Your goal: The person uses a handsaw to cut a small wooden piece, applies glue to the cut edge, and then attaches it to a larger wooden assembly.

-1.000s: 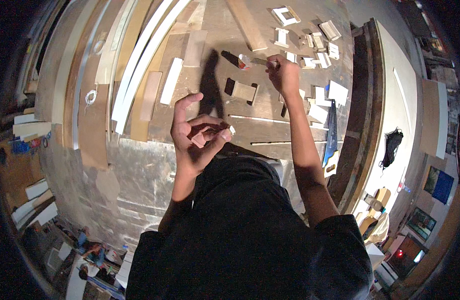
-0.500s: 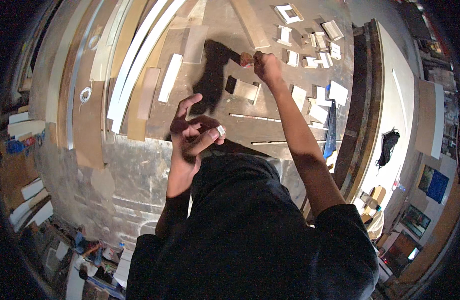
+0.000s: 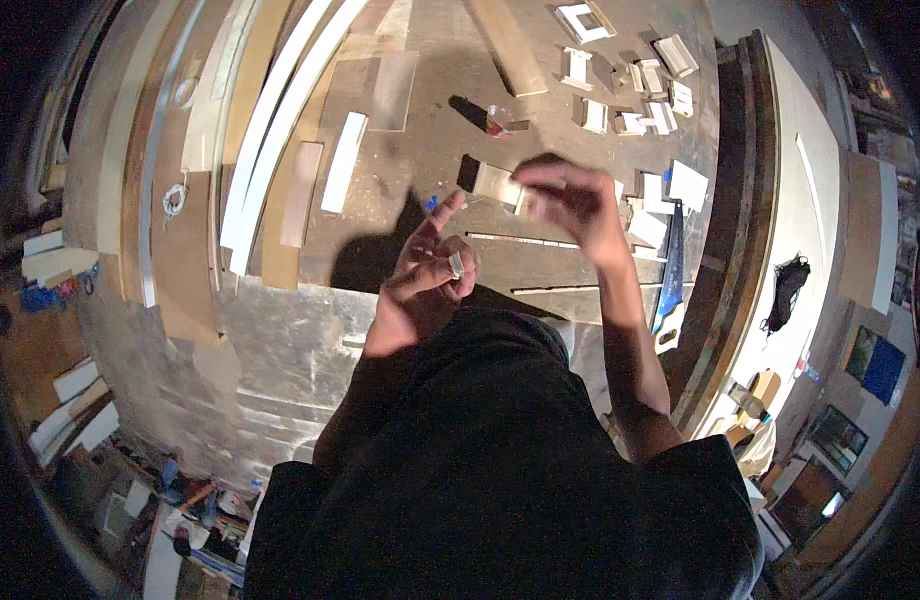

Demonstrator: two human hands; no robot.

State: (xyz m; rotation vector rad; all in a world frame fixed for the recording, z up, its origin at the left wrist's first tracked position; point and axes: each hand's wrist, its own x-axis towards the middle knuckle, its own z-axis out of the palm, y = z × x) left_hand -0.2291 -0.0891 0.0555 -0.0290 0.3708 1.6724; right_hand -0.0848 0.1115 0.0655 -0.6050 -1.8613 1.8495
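Observation:
My left hand [image 3: 428, 280] holds a small pale piece [image 3: 455, 266] between thumb and fingers, index finger raised. My right hand [image 3: 578, 205] is blurred by motion over a wooden piece with a dark end [image 3: 490, 183]; I cannot tell if it holds anything. Just beyond sit a clear cup with reddish contents [image 3: 495, 118] and a flat stick [image 3: 516, 126]. Near my right forearm lie white offcuts [image 3: 688, 185], a blue-bladed handsaw [image 3: 670, 287] and two thin strips [image 3: 520, 240].
Long boards and strips [image 3: 296, 120] lie along the left, several small wooden assemblies [image 3: 675, 55] at the upper right. A white panel [image 3: 810, 250] with a black cord bundle [image 3: 786, 295] is on the right. Other people [image 3: 185, 505] are at the far lower left, beside clutter.
My right hand has come back from the cup, toward me and to the right. My left hand has moved right with the small piece still in it.

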